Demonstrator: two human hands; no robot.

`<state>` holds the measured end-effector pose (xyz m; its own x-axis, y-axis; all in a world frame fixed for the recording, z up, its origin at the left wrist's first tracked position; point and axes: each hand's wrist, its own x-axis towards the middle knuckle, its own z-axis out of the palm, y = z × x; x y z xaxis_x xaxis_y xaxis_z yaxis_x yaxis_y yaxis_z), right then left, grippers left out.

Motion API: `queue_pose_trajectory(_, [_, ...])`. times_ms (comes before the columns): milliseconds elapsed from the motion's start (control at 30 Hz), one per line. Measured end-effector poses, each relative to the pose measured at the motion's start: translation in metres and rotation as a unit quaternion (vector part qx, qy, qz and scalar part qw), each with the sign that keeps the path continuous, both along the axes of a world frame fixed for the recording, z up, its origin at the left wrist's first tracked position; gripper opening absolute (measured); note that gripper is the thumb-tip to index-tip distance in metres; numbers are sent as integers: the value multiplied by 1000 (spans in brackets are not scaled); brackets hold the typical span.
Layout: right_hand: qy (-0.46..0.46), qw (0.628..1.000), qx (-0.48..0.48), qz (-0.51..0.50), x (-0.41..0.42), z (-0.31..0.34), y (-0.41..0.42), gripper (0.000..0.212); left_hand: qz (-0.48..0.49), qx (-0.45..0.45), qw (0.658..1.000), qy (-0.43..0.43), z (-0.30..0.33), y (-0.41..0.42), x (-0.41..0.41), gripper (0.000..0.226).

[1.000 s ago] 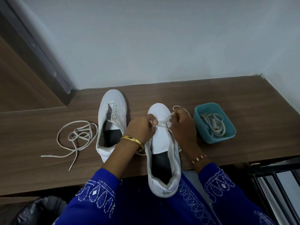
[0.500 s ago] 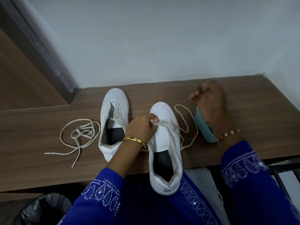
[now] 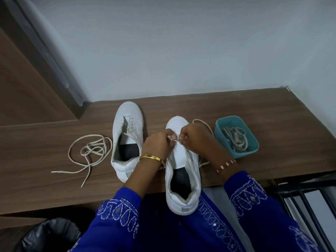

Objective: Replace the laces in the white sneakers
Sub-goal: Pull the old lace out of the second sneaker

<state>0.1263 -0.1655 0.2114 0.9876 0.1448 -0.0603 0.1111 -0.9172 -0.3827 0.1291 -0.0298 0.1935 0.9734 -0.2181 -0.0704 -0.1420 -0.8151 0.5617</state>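
Observation:
Two white sneakers lie on a brown wooden table (image 3: 272, 113). The right sneaker (image 3: 182, 171) hangs with its heel over the front edge. My left hand (image 3: 158, 142) and my right hand (image 3: 195, 138) meet over its front eyelets, each pinching the cream lace (image 3: 201, 122) threaded there; a loop of it trails toward the right. The left sneaker (image 3: 127, 137) stands without a lace, tongue open. A loose cream lace (image 3: 89, 151) lies tangled at its left.
A teal plastic tub (image 3: 253, 151) holding coiled laces sits right of my hands. A grey wall backs the table. A black-lined bin (image 3: 49, 235) is below at the left, and a dark metal rack (image 3: 307, 193) at the right.
My right hand has come back from near the teal tub to the sneaker's front and pinches the lace beside my left hand. The lace loop is shorter.

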Motion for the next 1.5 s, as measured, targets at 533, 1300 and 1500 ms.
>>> queue_pose_trajectory(533, [-256,965,-36,-32,-7,-11,1,33,-7,26,1000,-3,2,1,-3,19])
queue_pose_trajectory(1300, [-157,958,146,-188,-18,6,-9,14,-105,167,979,-48,2,-4,1,38])
queue_pose_trajectory(1500, [49,985,134,-99,-43,-8,8,17,-100,213,971,-50,2,-7,-2,30])
